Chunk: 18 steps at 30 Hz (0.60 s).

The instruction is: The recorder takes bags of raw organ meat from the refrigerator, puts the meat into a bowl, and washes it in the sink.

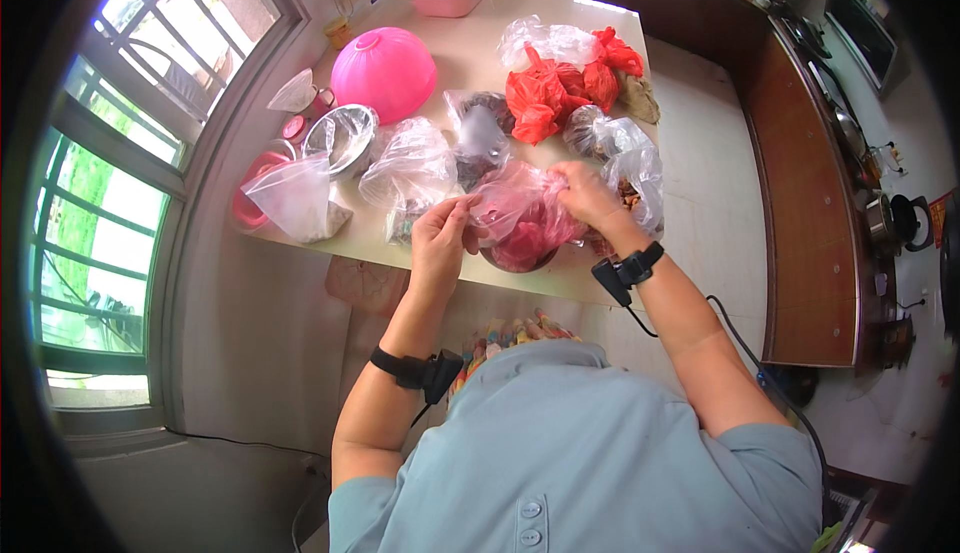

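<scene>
Between my hands is a pink translucent plastic bag (pixel 517 200), its film bunched and creased. My left hand (pixel 441 232) pinches the bag's left edge between thumb and fingers. On the other side, my right hand (pixel 589 194) grips the gathered upper right part of the bag. Beneath the bag, the dark rim of a round bowl (pixel 551 259) shows near the table's front edge; the bag hides most of it. What the bag holds cannot be made out. Close to my right hand lies a clear bag (pixel 636 170) with brown pieces in it.
On the table (pixel 465 50) stand a pink dome cover (pixel 384 73), red plastic bags (pixel 544 95), a clear bag (pixel 416 163), a film-lined bowl (pixel 341 137) and a white bag (pixel 296 200). A pink basin (pixel 442 4) with vegetables is at the far edge. Cables hang from both wrist straps.
</scene>
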{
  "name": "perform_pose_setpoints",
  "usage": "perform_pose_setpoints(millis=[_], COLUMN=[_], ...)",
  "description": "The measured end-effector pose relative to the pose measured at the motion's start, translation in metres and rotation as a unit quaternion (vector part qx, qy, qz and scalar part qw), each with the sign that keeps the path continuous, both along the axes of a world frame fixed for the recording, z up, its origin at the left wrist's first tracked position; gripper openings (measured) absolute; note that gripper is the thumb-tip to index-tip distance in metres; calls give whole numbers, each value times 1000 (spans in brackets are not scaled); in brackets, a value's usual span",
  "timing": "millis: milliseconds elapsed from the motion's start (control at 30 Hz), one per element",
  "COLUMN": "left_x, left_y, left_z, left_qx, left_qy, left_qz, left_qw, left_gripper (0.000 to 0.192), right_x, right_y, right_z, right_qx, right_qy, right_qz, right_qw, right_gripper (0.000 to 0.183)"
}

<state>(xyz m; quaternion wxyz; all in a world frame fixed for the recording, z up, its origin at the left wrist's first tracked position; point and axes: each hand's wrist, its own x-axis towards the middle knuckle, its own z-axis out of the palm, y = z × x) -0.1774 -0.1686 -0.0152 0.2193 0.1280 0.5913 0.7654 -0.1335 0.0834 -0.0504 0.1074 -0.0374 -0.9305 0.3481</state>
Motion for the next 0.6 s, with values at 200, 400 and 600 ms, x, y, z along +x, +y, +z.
perform_pose_setpoints(millis=[200,400,600], left_x=[-2,-3,-1], left_y=[-5,-4,-3], left_z=[-6,-6,-2], left_qx=[-14,-13,-43], left_qy=[-14,-19,-11], left_qz=[-3,-1,-3], left_qw=[1000,1000,999], left_gripper=[25,25,24], right_x=[3,9,6], right_y=[-17,-26,-27], right_z=[56,87,102], right_qx=[-43,-52,-94], right_qy=[129,184,247], right_qz=[-4,-26,-38], right_qw=[991,981,964], right_gripper=[29,31,30])
